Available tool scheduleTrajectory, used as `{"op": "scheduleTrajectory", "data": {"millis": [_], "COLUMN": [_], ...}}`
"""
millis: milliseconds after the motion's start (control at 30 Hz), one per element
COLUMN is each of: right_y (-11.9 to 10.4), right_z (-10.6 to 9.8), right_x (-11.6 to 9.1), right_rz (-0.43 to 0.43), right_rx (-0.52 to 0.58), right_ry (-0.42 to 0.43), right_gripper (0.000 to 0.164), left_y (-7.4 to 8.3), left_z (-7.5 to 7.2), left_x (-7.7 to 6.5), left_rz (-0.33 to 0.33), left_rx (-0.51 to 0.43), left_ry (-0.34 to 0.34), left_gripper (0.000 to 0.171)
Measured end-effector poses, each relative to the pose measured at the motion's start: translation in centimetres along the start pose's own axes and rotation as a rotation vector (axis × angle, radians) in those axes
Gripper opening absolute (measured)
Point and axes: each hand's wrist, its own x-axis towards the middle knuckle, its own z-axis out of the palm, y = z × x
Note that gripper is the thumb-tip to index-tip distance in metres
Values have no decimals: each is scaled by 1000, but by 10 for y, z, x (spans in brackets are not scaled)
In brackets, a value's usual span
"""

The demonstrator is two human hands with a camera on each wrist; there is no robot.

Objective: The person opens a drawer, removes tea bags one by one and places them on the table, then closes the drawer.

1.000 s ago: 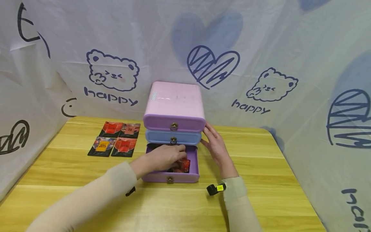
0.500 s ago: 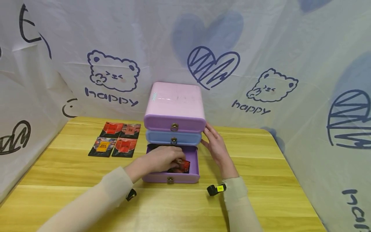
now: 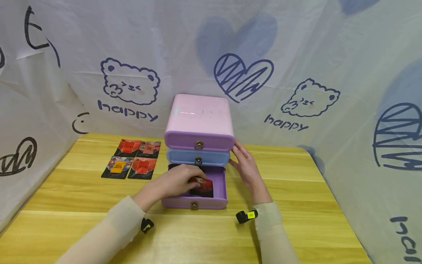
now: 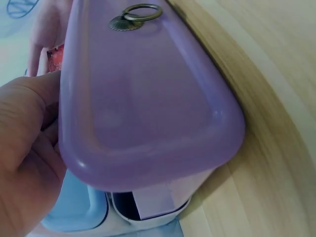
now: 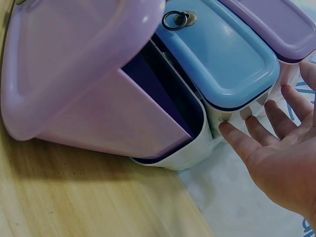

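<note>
My left hand [image 3: 178, 179] reaches into the pulled-out bottom purple drawer [image 3: 211, 203] of a small three-drawer cabinet [image 3: 199, 113]. Between its thumb and fingers it pinches a red and black packet [image 3: 203, 188], tilted above the drawer floor; part of it is hidden behind the fingers. In the left wrist view, the drawer front covers most of the packet, leaving a red corner [image 4: 55, 58]. My right hand [image 3: 247, 172] rests with straight, spread fingertips against the cabinet's right side, beside the blue middle drawer [image 5: 222, 54].
Several flat red, black and yellow packets [image 3: 141, 168] lie in two rows on the wooden table [image 3: 280, 227], left of the cabinet. The middle and top drawers are closed. A white printed cloth [image 3: 184, 44] hangs close behind the cabinet.
My left hand has drawn back slightly to the left, and the packet has tilted and shifted left with it. The right hand stays at the cabinet's side.
</note>
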Motion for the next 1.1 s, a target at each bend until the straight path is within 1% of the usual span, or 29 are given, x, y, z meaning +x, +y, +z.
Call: {"op": "scheduleTrajectory", "data": {"millis": [200,300,400,533,700,900,1100], "right_y": [1,1,1,0,-1,-2,-2], "right_z": [-1,-1,-1,0,0,-1,0], "right_x": [0,0,0,-1,-1,-1,-1], "right_rz": [0,-1,1,6,15,21,17], "right_rx": [7,12,10,3,-3,-16,-9], "right_ry": [1,-1,-1,-3,-3,0,2], "right_gripper": [52,51,50,51,52,53,52], "left_y": [0,2,4,6,9,11,12], "left_z": [-8,-13,-20,-32,-51,-72,-87], "left_x": [-8,-12,-16,-21,-28,-39,-52], "left_rz": [-41,-34,-20,-6,-5,-37,-72], "left_rx": [-80,-125,-146,-151,-143,-115,-91], "left_ry": [64,104,143,189,218,215,230], "left_gripper": [24,23,23,24,24,26,28]}}
